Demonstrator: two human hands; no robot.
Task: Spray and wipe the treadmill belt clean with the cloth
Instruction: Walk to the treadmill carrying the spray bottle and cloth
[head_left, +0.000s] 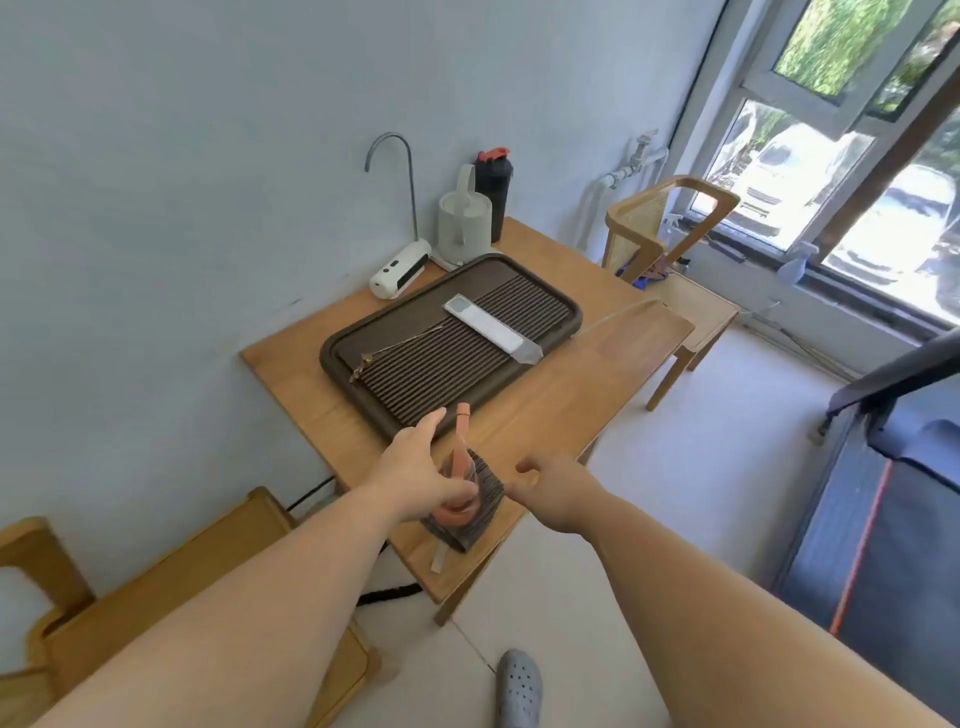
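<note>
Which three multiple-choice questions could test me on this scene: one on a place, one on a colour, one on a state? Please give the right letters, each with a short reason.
1. Where does the folded cloth lie?
A) on the near corner of the table
B) on the floor
C) on the windowsill

2. What colour is the lid of the black bottle?
A) blue
B) red
C) green

3. How does the spray bottle stand?
A) on its side
B) upside down
C) upright on the cloth

Answers: 1 A, the cloth sits at the table's near edge; 2 B, the lid is plainly red; 3 C, the nozzle points up and the base rests on the cloth.
</note>
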